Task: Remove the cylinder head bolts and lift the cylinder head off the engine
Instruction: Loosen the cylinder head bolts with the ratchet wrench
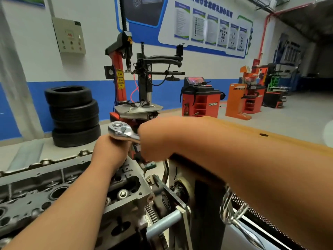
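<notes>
"Tyre-shop floor, with stacked tyres [72, 114] on the left, a tyre changer [133, 78] straight ahead and open concrete beyond."
"And the cylinder head [54, 186]?"
"Low and left, under the left forearm. Its long axis runs left to right, and its right edge ends just below the hands."
"The hands?"
"The left hand [111, 152] is wrapped beneath the ratchet [119, 129] head. The right hand [153, 139], blurred, clenches the handle, which points right."
</notes>
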